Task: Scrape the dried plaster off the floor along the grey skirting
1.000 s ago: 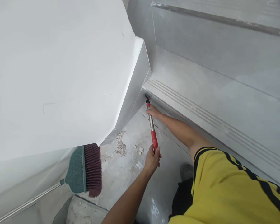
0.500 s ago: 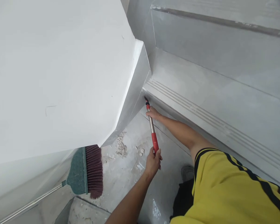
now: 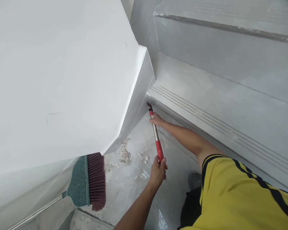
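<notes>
Here I have both hands on a long-handled scraper (image 3: 156, 135) — a metal shaft with red grips, running from about 6 o'clock up toward 12 o'clock across the grey stair tread (image 3: 134, 179). My left hand (image 3: 158, 171) sits at the near end, fingers wrapped closed around the lower red grip. My right hand (image 3: 156, 119) is further up the shaft, near the head; the fingers curl over the metal and press on it, though I cannot tell how fully they close from this angle. The dark tip of the tool lies in the corner where the riser of the next step (image 3: 206, 110) meets the white stair wall (image 3: 62, 80), at roughly 12 o'clock from my left hand.

At 9 o'clock from the left hand, loose plaster debris (image 3: 124, 153) lies scattered on the tread, just beside the foot of the white wall, with a few smaller crumbs nearer the shaft. Further out at 8 o'clock a broom (image 3: 88, 180) leans against the wall, its green head and maroon bristles hanging over the tread edge, its metal handle sloping down toward the lower left.

My yellow sleeve (image 3: 230, 191) with black stripes fills the 4 o'clock corner, and a grey shoe (image 3: 194, 180) shows just beside it on the tread.
</notes>
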The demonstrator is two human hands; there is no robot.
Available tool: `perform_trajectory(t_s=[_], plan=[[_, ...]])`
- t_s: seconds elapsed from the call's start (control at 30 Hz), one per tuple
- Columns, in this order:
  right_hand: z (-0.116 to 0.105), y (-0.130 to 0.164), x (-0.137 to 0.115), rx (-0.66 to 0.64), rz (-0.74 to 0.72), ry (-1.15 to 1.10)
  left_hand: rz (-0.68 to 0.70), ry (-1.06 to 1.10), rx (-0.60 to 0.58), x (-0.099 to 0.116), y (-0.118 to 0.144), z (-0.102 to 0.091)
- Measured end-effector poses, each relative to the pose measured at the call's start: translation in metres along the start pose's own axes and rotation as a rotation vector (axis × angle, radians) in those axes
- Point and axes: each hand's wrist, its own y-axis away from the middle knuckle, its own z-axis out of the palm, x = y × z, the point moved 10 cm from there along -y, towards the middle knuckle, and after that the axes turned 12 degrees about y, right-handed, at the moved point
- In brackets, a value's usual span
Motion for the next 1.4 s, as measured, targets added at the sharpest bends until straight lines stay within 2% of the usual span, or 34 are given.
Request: perform_trajectory(t_s=[0.17,0.3,0.43,0.5,0.53,0.6,0.63,0.7,0.77,0.87,1.0,1.1,1.23,1.4], plan=[[-0.006,-0.001,0.001,0.009,0.028,-0.017,0.008,-0.015,0.007,0.002,-0.006,-0.003],[0.009,0.013,-0.008,-0.004,0.043,-0.053,-0.018,0.044,-0.017,-0.001,0.008,-0.012],[0.04,0.048,-0.032,-0.12,0.034,-0.542,-0.136,0.364,-0.206,-0.012,0.043,-0.02],[0.05,0.063,-0.041,-0.199,0.053,-0.67,-0.248,0.586,-0.349,-0.015,0.062,-0.018],[0.05,0.068,-0.042,-0.215,0.063,-0.617,-0.303,0.674,-0.411,-0.015,0.07,-0.016],[0.039,0.069,-0.036,-0.152,0.097,-0.303,-0.395,0.756,-0.468,-0.016,0.076,-0.011],[0.028,0.066,-0.033,-0.083,0.111,-0.102,-0.414,0.744,-0.449,-0.018,0.073,-0.01],[0.008,0.06,-0.031,0.051,0.121,0.231,-0.376,0.646,-0.332,-0.021,0.058,-0.009],[0.0,0.052,-0.031,0.088,0.106,0.387,-0.285,0.509,-0.199,-0.022,0.036,-0.008],[-0.003,0.038,-0.027,0.074,0.083,0.449,-0.194,0.299,-0.087,-0.027,0.002,-0.005],[-0.012,0.021,-0.021,0.088,0.047,0.557,-0.167,0.187,-0.117,-0.037,-0.032,0.005],[-0.013,0.02,-0.022,0.092,0.015,0.636,-0.166,0.169,-0.172,-0.046,-0.041,0.014],[-0.002,0.025,-0.027,0.045,-0.035,0.701,-0.18,0.113,-0.188,-0.055,-0.046,0.018],[-0.016,0.018,-0.021,0.089,0.007,0.705,-0.189,0.016,-0.146,-0.048,-0.057,0.016]])
